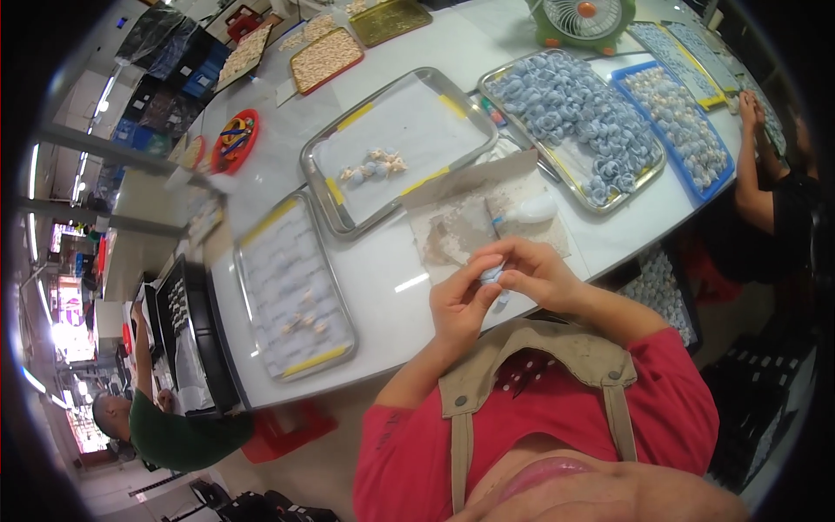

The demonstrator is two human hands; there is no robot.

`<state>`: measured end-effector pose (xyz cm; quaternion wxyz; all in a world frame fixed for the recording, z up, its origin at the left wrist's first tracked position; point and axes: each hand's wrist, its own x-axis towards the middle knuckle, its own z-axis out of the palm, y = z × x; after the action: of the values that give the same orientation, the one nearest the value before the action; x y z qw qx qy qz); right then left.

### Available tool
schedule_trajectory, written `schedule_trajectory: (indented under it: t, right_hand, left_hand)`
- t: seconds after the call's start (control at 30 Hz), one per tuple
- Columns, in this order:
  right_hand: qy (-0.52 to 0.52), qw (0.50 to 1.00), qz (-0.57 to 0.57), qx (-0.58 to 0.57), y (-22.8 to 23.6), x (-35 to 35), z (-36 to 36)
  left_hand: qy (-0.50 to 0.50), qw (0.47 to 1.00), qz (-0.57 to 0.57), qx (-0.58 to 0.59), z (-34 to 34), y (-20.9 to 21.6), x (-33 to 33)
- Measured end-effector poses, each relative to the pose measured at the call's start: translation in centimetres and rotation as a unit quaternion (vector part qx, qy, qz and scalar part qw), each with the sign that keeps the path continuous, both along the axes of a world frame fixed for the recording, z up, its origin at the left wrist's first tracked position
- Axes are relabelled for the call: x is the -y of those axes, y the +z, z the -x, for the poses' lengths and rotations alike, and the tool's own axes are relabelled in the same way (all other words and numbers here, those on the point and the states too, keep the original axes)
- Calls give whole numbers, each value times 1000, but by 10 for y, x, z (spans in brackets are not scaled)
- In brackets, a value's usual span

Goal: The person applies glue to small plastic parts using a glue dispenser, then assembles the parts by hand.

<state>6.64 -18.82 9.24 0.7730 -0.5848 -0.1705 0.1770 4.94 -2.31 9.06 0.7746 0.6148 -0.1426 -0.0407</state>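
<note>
Both hands are meeting above the desk (383,261) edge. Right hand (535,274) fingers are pinching a small pale-blue piece (492,275); left hand (459,304) fingers are closing on its lower end, just beside.

Both hands meet at the table's (383,287) near edge, the left hand (461,304) just left of the right hand (535,274), a small piece (492,275) pinched between them. Just behind them lies a paper sheet (461,226) with a bottle (531,210) on it. Left of the hands a tray (291,287) sits by the near edge. Behind the sheet stands a second tray (400,143) with a few pieces (374,167) in it. To the right a full tray (578,122) lies, a bin (683,122) beyond it toward the right edge. A fan (581,19) stands at the far edge.
</note>
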Motion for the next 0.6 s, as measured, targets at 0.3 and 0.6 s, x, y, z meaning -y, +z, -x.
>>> schedule_trajectory:
  t: [0.3,0.6]
  right_hand:
    - [-17,1000,-19,-5,-3,-6,6]
    - [-40,997,-48,-35,-5,-7,8]
  left_hand:
    - [24,1000,-6,6,5,-1,0]
    - [12,1000,22,-7,2,-4,6]
